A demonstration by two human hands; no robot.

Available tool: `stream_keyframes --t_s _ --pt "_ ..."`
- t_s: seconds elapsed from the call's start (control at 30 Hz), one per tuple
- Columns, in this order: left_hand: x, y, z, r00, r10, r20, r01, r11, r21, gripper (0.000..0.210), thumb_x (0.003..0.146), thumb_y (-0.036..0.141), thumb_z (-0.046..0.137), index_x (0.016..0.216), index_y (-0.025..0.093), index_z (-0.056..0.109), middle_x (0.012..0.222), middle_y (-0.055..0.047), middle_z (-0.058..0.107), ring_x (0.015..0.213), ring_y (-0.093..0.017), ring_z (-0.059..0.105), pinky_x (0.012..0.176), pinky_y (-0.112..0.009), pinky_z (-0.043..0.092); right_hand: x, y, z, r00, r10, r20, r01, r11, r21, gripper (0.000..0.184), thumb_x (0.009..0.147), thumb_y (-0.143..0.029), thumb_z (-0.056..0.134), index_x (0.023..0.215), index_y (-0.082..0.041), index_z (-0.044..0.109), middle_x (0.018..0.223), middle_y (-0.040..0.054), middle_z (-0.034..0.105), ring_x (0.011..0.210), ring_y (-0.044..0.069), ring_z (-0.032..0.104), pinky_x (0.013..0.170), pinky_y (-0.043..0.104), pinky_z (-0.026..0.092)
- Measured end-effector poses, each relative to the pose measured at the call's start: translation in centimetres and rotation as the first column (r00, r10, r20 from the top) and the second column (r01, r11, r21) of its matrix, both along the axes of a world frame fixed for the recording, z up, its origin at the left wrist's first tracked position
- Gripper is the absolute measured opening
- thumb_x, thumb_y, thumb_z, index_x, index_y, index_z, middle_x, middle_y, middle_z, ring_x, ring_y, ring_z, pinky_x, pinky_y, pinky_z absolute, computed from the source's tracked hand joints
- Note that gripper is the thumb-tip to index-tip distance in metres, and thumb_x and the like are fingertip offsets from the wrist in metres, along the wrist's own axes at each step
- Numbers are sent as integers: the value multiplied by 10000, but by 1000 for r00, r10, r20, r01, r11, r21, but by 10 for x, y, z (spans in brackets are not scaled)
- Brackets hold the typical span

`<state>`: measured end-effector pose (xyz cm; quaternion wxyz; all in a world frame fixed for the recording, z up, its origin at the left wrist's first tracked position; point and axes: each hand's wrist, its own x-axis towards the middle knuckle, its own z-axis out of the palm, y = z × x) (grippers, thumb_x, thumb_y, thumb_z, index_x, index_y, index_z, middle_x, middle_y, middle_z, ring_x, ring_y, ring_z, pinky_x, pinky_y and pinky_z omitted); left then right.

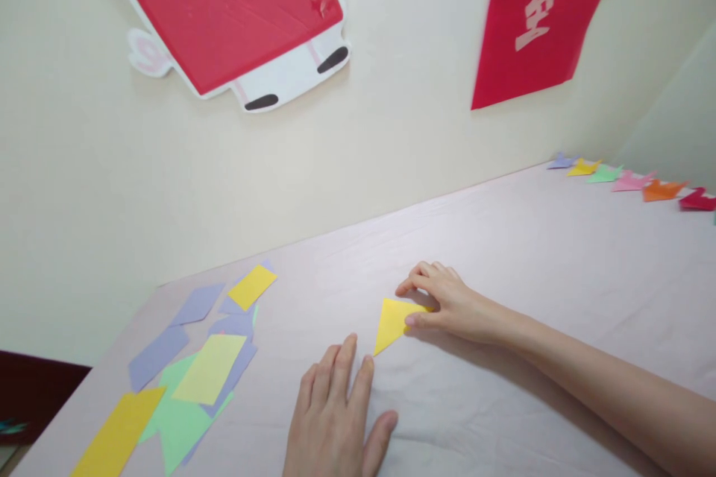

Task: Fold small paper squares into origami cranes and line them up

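Note:
A small folded piece of yellow paper point(392, 322), roughly triangular, lies on the cloth-covered surface in front of me. My right hand point(441, 298) grips its right end, thumb over the paper and the other fingers curved behind its far edge. Part of the paper is hidden under that hand. My left hand point(335, 406) rests flat with fingers stretched out, its index fingertip at or just beside the paper's near corner. I cannot tell whether that fingertip touches it.
Loose paper pieces lie to the left: yellow point(120, 432), pale yellow point(211, 369), green point(182, 425) and lilac point(159, 358). Several small folded paper shapes point(632, 180) line the far right edge. Red decorations point(235, 7) hang on the wall point(391, 141) behind.

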<state>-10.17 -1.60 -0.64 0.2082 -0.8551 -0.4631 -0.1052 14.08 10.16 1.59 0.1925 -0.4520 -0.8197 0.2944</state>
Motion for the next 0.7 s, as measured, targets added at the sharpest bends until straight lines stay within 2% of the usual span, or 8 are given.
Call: stream_keyframes --t_s 0.1,0.17,0.27,0.37,0.43,0.5,0.57,0.7 --pt "2 2 -4 989 -9 151 12 1000 -20 550 846 383 605 1310 113 490 1393 -175 506 1194 -307 514 913 -417 487 -1 -1 1 999 31 -28 -31 999 -4 468 645 -270 819 1080 -237 649 1094 55 543 1070 263 462 958 414 355" --pt "11 6 -3 957 13 289 20 993 -113 702 846 303 600 1443 77 308 1427 -194 455 1278 -299 447 980 -421 469 -3 -1 0 996 67 -67 -66 998 10 430 658 -189 790 1059 -242 645 1092 45 533 1072 250 454 962 402 355" --pt "29 14 3 865 49 499 78 970 -230 807 846 188 544 1514 117 98 1490 -191 357 1352 -282 370 1021 -446 449 -5 -4 0 981 132 -141 -128 991 41 328 710 -80 695 991 -230 617 1088 36 532 1073 225 446 957 379 363" --pt "42 23 8 820 35 571 138 956 -257 858 842 153 507 1525 155 -12 1505 -186 343 1368 -283 357 1027 -486 426 -6 -7 2 965 209 -158 -194 975 106 248 744 -15 612 890 -211 572 1047 34 548 1027 207 455 928 363 378" --pt "44 26 8 851 0 525 149 959 -241 819 844 139 489 1529 169 41 1494 -161 388 1372 -288 351 1033 -499 388 -6 -8 3 960 252 -118 -230 958 173 205 776 -12 584 849 -203 569 1040 42 556 1009 205 460 921 367 376" --pt "41 28 7 898 -20 440 130 967 -221 721 862 185 503 1512 191 190 1484 -113 430 1379 -294 337 1034 -493 347 -5 -8 3 956 287 -58 -265 933 243 173 817 -35 566 831 -204 601 1066 53 561 1031 214 460 932 383 365" --pt "36 28 6 934 -39 355 116 973 -199 633 880 318 539 1464 190 332 1464 -72 472 1375 -302 334 1016 -475 327 -3 -6 1 947 323 5 -309 902 301 179 836 -53 560 806 -212 635 1101 61 566 1071 234 454 939 403 353" --pt "31 27 3 972 -68 223 101 985 -137 656 877 592 492 1365 154 487 1408 -68 540 1330 -312 386 976 -463 306 3 1 -1 936 341 82 -346 857 381 215 859 -56 539 804 -222 664 1157 65 584 1112 246 454 949 422 340"
